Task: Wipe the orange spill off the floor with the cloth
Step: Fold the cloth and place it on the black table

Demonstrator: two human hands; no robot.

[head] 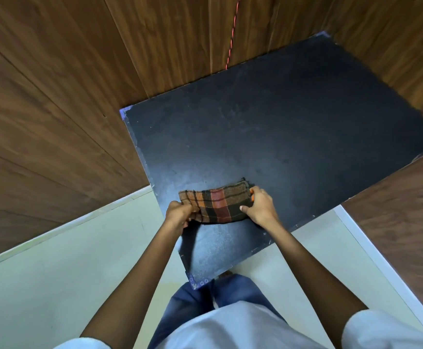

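Note:
A folded plaid cloth (219, 204) in orange, red and dark checks lies on a black floor mat (293, 127), near the mat's front left edge. My left hand (179, 214) grips the cloth's left end in a closed fist. My right hand (259, 205) is on the cloth's right end, thumb on top and fingers curled over its far corner. A small bright orange streak (251, 197) shows at my right fingers, at the cloth's edge. No other orange spill shows on the mat; the cloth hides what is under it.
Dark wood-panel walls (54, 109) enclose the mat on the left, back and right. A red cord (233, 34) hangs down the back wall to the mat's edge. Pale floor (54, 273) lies in front, where my legs in blue trousers (205, 298) stand.

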